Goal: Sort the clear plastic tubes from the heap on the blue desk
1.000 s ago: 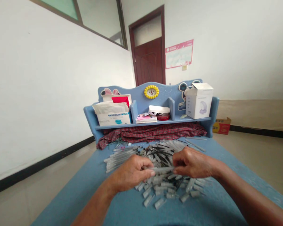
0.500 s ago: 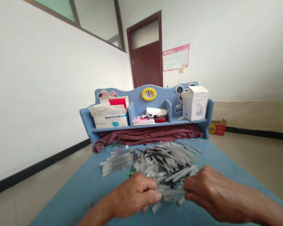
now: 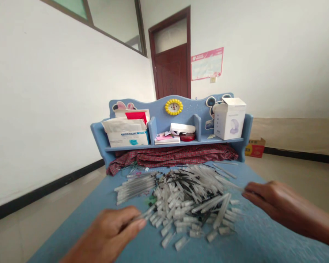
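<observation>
A thin piece (image 3: 148,210) is pinched between the thumb and fingers of the left hand (image 3: 106,233), which is held above the near left part of the desk (image 3: 82,226). The piece is blurred, and where its far end meets the heap cannot be told. A pale tube (image 3: 231,183) is gripped by one end in the closed fingers of the right hand (image 3: 272,202), near the right edge of the desk; its other end is pointed toward the heap and is blurred too.

Between the hands, the middle of the desk is covered by a heap (image 3: 192,188) of pale tubes and black sticks. Toward the near edge, short clear pieces (image 3: 167,239) are scattered along the front of the heap. To its left, a row of tubes (image 3: 135,188) is laid side by side, nearer the left edge. A few loose tubes (image 3: 224,170) are seen toward the far right corner.

Along the far edge, a checked cloth (image 3: 167,155) is bunched under a blue shelf (image 3: 150,129). On the shelf, an opened carton (image 3: 126,137) is placed at the left end, papers (image 3: 167,138) and a red tin (image 3: 187,137) in the middle, and a white box (image 3: 230,120) at the right end.
</observation>
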The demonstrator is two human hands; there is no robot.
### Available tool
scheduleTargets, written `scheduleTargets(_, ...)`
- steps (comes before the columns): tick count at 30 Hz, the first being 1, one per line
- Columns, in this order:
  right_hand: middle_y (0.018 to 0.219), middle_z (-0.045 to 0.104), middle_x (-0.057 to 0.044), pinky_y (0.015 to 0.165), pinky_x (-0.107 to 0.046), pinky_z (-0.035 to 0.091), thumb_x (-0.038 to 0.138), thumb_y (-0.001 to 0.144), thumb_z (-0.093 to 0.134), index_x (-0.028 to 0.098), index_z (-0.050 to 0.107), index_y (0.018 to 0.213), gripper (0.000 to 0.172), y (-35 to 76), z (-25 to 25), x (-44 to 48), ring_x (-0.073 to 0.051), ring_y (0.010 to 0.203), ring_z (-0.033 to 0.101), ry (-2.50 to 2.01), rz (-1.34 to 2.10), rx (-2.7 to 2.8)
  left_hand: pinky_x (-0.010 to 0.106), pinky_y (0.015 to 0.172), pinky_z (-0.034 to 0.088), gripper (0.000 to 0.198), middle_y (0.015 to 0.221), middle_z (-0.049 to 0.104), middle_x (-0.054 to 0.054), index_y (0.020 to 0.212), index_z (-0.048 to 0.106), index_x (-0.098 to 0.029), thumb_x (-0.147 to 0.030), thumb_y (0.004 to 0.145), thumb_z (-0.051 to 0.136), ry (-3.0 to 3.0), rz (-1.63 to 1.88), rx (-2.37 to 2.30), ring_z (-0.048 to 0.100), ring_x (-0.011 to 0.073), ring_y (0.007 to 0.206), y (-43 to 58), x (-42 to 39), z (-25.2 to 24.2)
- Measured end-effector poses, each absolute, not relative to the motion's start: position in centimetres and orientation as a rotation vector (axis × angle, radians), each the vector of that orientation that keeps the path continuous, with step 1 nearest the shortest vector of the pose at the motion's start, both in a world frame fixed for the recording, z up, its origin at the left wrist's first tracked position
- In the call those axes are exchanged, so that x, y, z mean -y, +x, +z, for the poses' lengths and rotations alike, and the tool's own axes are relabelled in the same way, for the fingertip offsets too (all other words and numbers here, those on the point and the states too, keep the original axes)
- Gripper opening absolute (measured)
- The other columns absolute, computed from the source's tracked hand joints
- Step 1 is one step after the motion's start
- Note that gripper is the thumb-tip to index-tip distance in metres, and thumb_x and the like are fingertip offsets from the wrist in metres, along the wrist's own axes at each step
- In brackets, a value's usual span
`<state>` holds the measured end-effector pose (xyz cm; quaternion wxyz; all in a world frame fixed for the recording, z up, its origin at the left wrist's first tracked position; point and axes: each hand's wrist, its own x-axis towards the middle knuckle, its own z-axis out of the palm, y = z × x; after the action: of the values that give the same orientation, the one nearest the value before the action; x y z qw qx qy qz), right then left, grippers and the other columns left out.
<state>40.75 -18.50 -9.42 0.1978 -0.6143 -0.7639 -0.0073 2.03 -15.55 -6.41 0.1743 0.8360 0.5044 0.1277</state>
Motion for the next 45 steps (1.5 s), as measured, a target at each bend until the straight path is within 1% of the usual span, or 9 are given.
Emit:
scheduleTargets(3, 0.066, 0.065, -0.007, 0.053, -0.026, 0.031, 0.039, 0.088, 0.034, 0.020, 0.062, 0.070, 0.039, 37.5, -8.1, 13.3, -0.017, 0.062, 0.060, -1.852, -0.089, 2.196, 0.021, 0.056, 0.035, 0.032, 0.061, 0.056, 0.000, 0.063, 0.053, -0.017, -0.036, 0.086, 0.040, 2.586, 0.301, -1.408, 0.055, 0.0135, 0.061, 6.1, 13.6, -7.2)
scheduleTargets(6, 0.077, 0.068, -0.010, 0.053, -0.025, 0.031, 0.038, 0.087, 0.034, 0.018, 0.067, 0.076, 0.040, 34.5, -7.7, 9.1, -0.020, 0.071, 0.062, -1.946, -0.097, 2.242, 0.025, 0.062, 0.039, 0.021, 0.071, 0.062, 0.005, 0.073, 0.055, -0.017, -0.031, 0.084, 0.043, 2.783, 0.242, -1.401, 0.060, 0.0196, 0.071, 9.6, 11.8, -8.7)
scheduleTargets(12, 0.080, 0.068, -0.013, 0.057, -0.026, 0.035, 0.041, 0.084, 0.039, 0.017, 0.070, 0.076, 0.040, 32.7, -8.8, 5.6, -0.022, 0.075, 0.063, -1.930, -0.066, 2.318, 0.035, 0.066, 0.046, 0.024, 0.082, 0.066, 0.013, 0.088, 0.057, -0.016, -0.034, 0.084, 0.043, 2.909, 0.160, -1.443, 0.062, 0.0285, 0.079, 12.3, 10.9, -11.0)
scheduleTargets(18, 0.073, 0.067, -0.011, 0.054, -0.026, 0.032, 0.046, 0.083, 0.039, 0.017, 0.068, 0.069, 0.043, 34.3, -9.9, 5.5, -0.021, 0.070, 0.063, -1.895, -0.027, 2.360, 0.031, 0.068, 0.046, 0.028, 0.084, 0.067, 0.009, 0.089, 0.059, -0.018, -0.038, 0.087, 0.039, 2.878, 0.173, -1.527, 0.063, 0.0246, 0.083, 9.7, 10.6, -10.4)
scheduleTargets(20, 0.067, 0.066, -0.009, 0.052, -0.025, 0.030, 0.047, 0.084, 0.038, 0.018, 0.066, 0.066, 0.044, 35.0, -10.1, 5.8, -0.019, 0.064, 0.061, -1.883, -0.007, 2.316, 0.030, 0.069, 0.045, 0.025, 0.085, 0.067, 0.009, 0.088, 0.060, -0.019, -0.033, 0.087, 0.039, 2.840, 0.113, -1.694, 0.062, 0.0242, 0.084, 7.7, 9.6, -9.7)
scheduleTargets(23, 0.059, 0.061, -0.006, 0.050, -0.025, 0.028, 0.046, 0.084, 0.037, 0.018, 0.062, 0.061, 0.044, 35.7, -10.3, 6.4, -0.015, 0.055, 0.056, -1.802, 0.049, 2.261, 0.034, 0.068, 0.045, 0.019, 0.082, 0.066, 0.013, 0.083, 0.062, -0.016, -0.022, 0.082, 0.044, 2.782, 0.037, -1.866, 0.062, 0.0278, 0.082, 4.7, 7.7, -8.9)
scheduleTargets(29, 0.049, 0.052, -0.001, 0.046, -0.023, 0.025, 0.041, 0.081, 0.042, 0.017, 0.058, 0.055, 0.040, 34.6, -10.1, 7.6, -0.011, 0.047, 0.044, -1.607, 0.134, 2.232, 0.036, 0.070, 0.044, 0.015, 0.092, 0.064, 0.017, 0.081, 0.064, -0.013, -0.012, 0.074, 0.051, 2.760, -0.089, -1.921, 0.061, 0.0289, 0.087, 2.6, 5.5, -9.8)
scheduleTargets(39, 0.052, 0.051, 0.001, 0.047, -0.022, 0.026, 0.037, 0.082, 0.042, 0.015, 0.059, 0.061, 0.035, 33.2, -9.2, 9.9, -0.009, 0.050, 0.044, -1.433, 0.225, 2.267, 0.032, 0.072, 0.044, 0.017, 0.089, 0.065, 0.013, 0.080, 0.062, -0.016, -0.009, 0.069, 0.051, 2.769, -0.170, -1.893, 0.060, 0.0257, 0.088, 3.1, 4.6, -9.9)
scheduleTargets(45, 0.052, 0.051, 0.002, 0.047, -0.021, 0.026, 0.036, 0.082, 0.043, 0.015, 0.058, 0.061, 0.033, 32.6, -8.9, 10.2, -0.009, 0.049, 0.043, -1.373, 0.256, 2.266, 0.030, 0.066, 0.042, 0.017, 0.080, 0.065, 0.009, 0.075, 0.060, -0.017, -0.007, 0.067, 0.049, 2.808, -0.138, -1.849, 0.061, 0.0247, 0.081, 3.1, 4.5, -10.0)
